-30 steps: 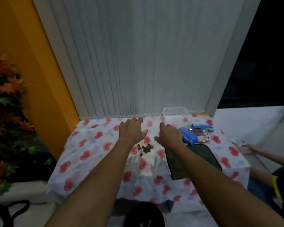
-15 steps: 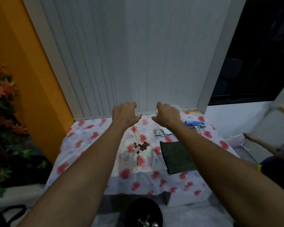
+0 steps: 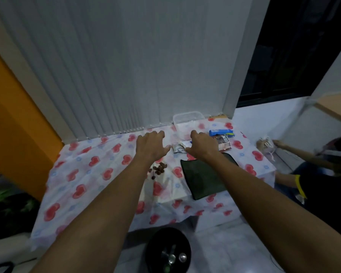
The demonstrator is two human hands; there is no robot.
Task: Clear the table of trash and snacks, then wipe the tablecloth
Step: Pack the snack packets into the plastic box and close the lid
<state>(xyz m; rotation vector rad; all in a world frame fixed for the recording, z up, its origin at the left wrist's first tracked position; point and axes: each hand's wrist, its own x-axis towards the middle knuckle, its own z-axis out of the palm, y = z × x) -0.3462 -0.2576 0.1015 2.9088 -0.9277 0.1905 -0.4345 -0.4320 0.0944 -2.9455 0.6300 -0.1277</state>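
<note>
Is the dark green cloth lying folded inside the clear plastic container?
No, the dark green cloth lies flat on the tablecloth, nearer than the clear plastic container.

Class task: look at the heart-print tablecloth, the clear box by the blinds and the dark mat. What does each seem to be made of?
Tablecloth: probably thin plastic sheet; faint sheen, stiff creases.
Clear box: likely rigid transparent plastic; the heart print shows through its walls.
Dark mat: seemingly matte woven cloth or textile; no shine, though too dim to be sure.

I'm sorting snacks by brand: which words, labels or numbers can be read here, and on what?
None can be read.
Blue packet: print too blurred.
Silver wrapper: markings too small and blurred.
Clear-wrapped snack pack: print unreadable.
Clear plastic container, dark green cloth, tablecloth: no text visible.
</note>
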